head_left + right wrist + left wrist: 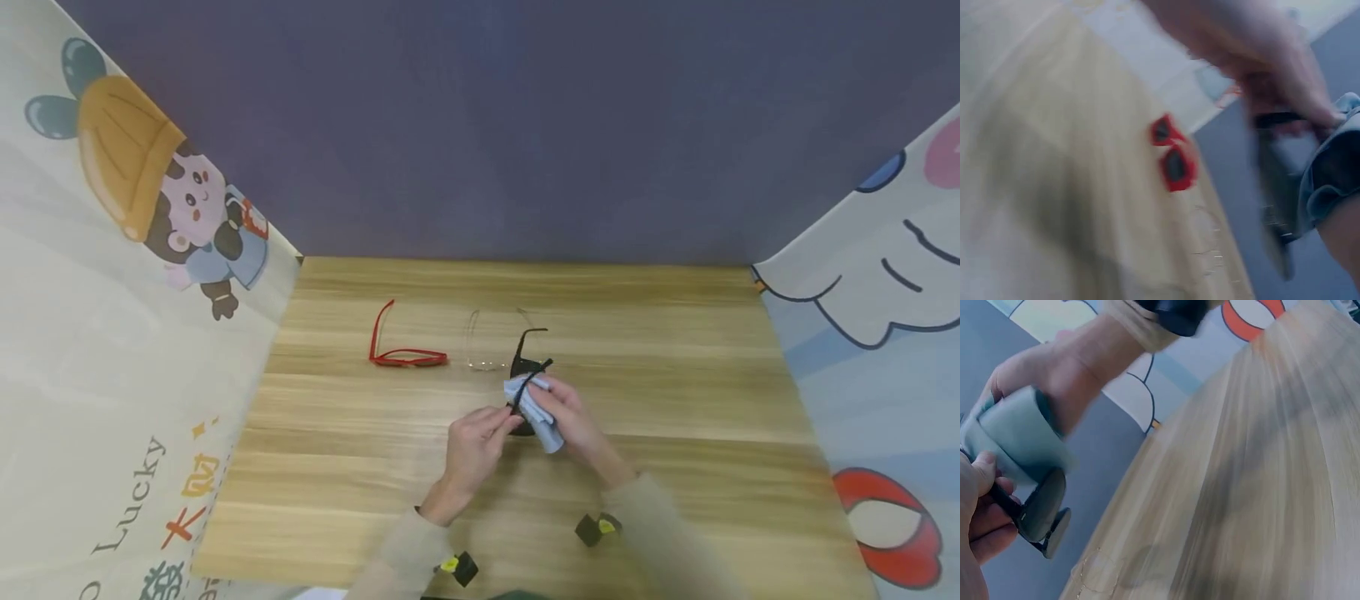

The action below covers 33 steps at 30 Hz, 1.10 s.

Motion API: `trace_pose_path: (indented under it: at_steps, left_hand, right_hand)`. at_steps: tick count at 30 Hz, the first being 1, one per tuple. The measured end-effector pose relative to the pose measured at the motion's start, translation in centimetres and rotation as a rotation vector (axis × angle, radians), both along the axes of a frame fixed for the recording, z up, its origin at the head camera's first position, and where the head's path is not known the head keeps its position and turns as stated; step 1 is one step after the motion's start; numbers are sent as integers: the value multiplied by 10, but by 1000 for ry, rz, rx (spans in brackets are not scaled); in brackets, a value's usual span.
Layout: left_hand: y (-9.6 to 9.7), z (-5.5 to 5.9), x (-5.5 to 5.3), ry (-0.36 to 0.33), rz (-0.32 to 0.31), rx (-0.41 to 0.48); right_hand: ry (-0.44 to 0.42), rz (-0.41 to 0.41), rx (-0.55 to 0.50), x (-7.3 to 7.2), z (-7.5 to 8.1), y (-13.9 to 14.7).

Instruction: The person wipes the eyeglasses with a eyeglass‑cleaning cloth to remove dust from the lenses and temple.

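Black sunglasses (1041, 506) are held up in front of me between both hands. My left hand (474, 446) pinches them near the hinge of one temple, its thumb and fingertips on the frame in the left wrist view. My right hand (573, 421) grips a folded light-blue cloth (545, 429), which is bunched against the temple the left fingers hold. The other temple (522, 342) sticks out toward the far side. In the right wrist view the cloth (1310, 194) curls close beside a dark lens, and that picture is blurred.
On the wooden table (660, 350), red sunglasses (408, 362) lie to the left with one temple unfolded. Clear thin-framed glasses (486, 367) lie just beyond the hands. A dark grey panel (480, 150) rises at the back; printed curtains (97, 333) flank the table.
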<state>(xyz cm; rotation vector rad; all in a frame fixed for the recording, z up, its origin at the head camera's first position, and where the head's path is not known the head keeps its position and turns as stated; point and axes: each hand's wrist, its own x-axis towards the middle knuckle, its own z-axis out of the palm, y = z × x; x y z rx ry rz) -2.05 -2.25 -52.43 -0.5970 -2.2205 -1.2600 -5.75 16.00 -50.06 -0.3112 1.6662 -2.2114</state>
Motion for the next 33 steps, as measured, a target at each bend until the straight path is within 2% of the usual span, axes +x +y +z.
trace_pose_path:
  at_steps: [2,5,10,13,17,20,22,25,27,30,33]
  left_hand:
    - [-1,1,1,-1,-4,6]
    - [-3,2,2,-22,-3,16]
    - [-6,1,4,-31,-14,23]
    - [-7,2,6,-25,-33,30]
    - [-9,5,10,-43,-79,41]
    - [-9,9,13,-44,-126,52]
    - [-8,12,15,-27,-149,51]
    - [-6,17,18,7,-176,44]
    - [-4,20,19,26,-185,34]
    - [-2,25,20,31,-190,26]
    - [-1,29,20,8,-192,40]
  right_hand:
    - [57,30,82,4,-6,-4]
    - [127,28,162,8,-12,-7]
    - [135,-37,299,6,-10,-6]
    - [297,-138,431,-1,-13,-3]
    - [747,-258,599,-14,-24,4]
    - [1007,-244,727,-22,-29,11]
    - [1131,-200,802,-27,-31,15]
    - [1243,-160,911,-35,-33,19]
    - [1299,-165,962,-40,-37,21]
    - [1350,-195,979,-44,-40,23]
    - [1364,-251,955,-46,-39,24]
